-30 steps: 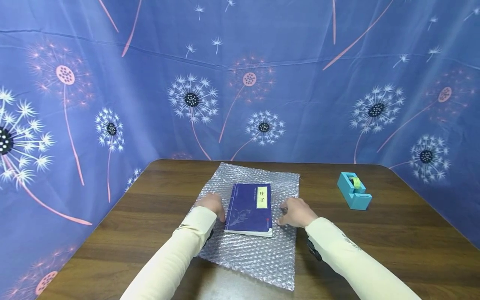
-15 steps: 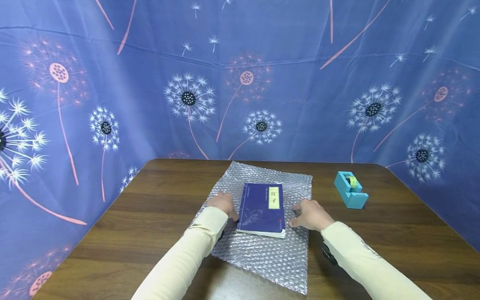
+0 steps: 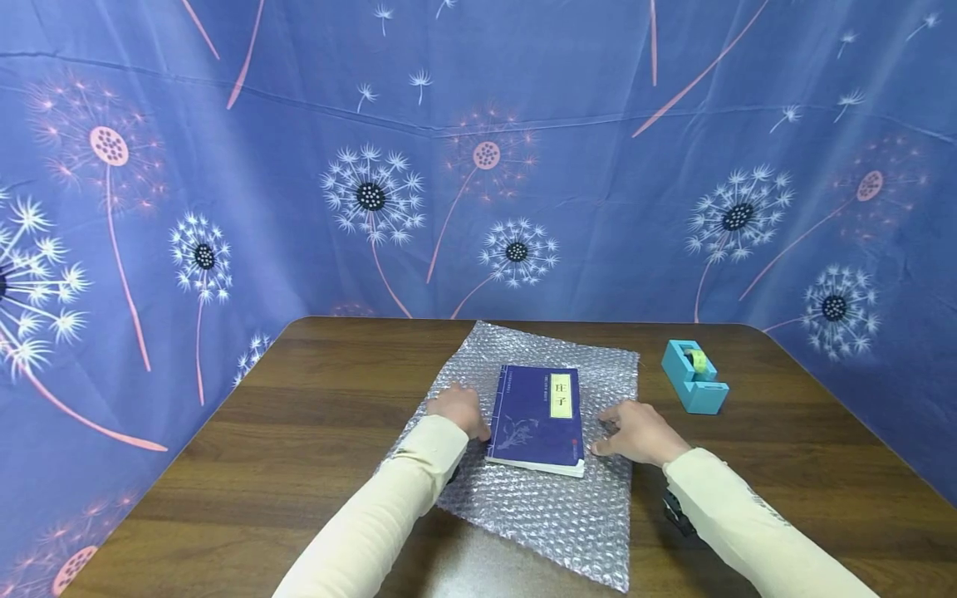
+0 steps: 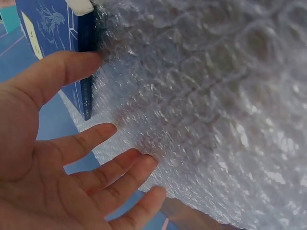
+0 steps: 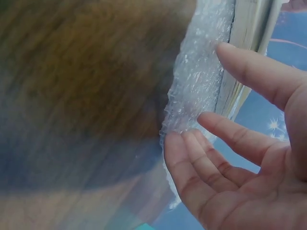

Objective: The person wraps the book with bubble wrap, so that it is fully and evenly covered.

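A dark blue paperback book [image 3: 532, 423] with a yellow title label lies on a sheet of bubble wrap [image 3: 553, 523]. My left hand [image 3: 459, 409] rests on the wrap along the book's spine, its thumb right at the spine and its fingers spread, as the left wrist view shows. To the right of the book, my right hand [image 3: 639, 432] touches the wrap near its right edge. Its fingers are loosely extended, and the thumb points toward the page edges [image 5: 244, 43] in the right wrist view. Neither hand grips anything.
A light blue tape dispenser [image 3: 694, 386] with a yellow-green roll stands to the right of the wrap. The brown wooden table [image 3: 321, 399] extends on both sides. Behind it hangs a blue cloth [image 3: 598, 183] with a dandelion print.
Both hands have moved to the right across the table, and the bubble wrap with the book on it has slid the same way, closer to the tape dispenser. The head view has turned slightly.
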Demonstrator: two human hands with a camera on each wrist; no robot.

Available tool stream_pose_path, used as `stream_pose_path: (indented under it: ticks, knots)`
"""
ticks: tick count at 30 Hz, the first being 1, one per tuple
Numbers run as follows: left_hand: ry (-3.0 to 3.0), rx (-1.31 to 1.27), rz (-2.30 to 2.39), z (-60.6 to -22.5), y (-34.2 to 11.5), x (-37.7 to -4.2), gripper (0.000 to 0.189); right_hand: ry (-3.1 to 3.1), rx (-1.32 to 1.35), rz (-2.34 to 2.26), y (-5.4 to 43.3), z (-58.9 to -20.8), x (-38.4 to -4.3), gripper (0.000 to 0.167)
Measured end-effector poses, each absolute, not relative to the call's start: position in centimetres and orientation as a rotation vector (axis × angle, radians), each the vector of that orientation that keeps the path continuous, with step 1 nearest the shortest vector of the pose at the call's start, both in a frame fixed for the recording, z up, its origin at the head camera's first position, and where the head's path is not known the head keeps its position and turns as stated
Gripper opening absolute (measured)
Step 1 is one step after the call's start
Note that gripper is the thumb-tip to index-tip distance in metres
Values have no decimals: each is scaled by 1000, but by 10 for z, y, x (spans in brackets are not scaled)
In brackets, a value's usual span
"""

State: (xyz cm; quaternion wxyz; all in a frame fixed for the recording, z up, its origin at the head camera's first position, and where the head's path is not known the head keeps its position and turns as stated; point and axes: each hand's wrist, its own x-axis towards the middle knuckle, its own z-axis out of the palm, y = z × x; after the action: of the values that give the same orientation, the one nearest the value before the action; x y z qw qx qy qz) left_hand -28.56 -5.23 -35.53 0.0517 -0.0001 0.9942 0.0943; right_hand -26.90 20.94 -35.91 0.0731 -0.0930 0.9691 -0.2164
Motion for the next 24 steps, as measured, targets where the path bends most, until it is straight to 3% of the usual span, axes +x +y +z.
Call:
stream_pose_path:
  ticks: [6,10,14,19,24]
  knots:
    - [3054,53,254,-354,-53,-277,55,2859,-345,-827,221,-360,-266,52]
    - [3127,169,206,-355,-54,-273,49,2853,-471,-880,228,-361,-261,37]
    - [3199,517,138,-356,-55,-270,32,2783,-627,-873,232,-360,-256,20]
    - [3038,1006,243,-355,-63,-266,9,2682,-817,-852,230,-360,-250,17]
    - [2871,1228,341,-357,-69,-263,10,2618,-957,-784,230,-355,-241,19]
